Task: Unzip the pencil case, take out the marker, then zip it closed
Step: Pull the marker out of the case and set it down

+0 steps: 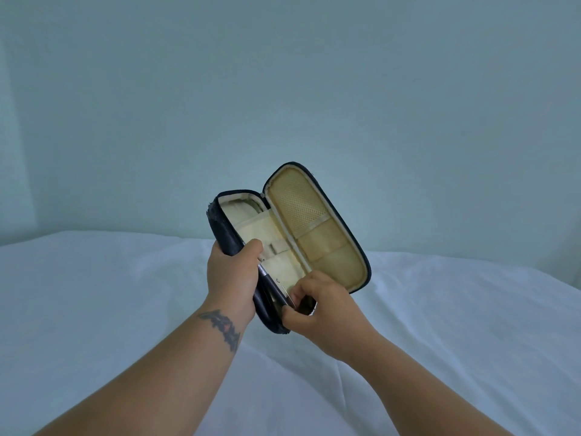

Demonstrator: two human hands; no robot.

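Your right hand (317, 309) has its grip pinched down at the near end of the pencil case (284, 243), fingertips pressed together on the marker (273, 286), a dark barrel lying along the left compartment's inner edge. Your left hand (234, 275) is wrapped around the case's left outer wall, thumb hooked over the rim, holding the whole thing up off the bed (440, 341).

The case is fully unzipped and lies open like a book, 2 halves side by side. The left half has a cream lining with a flap or divider across it, and the marker sits in there, still mostly inside. The right half, the lid, has a yellowish mesh pocket (298, 206) up top and a flat sleeve below; can't tell if anything's in either.
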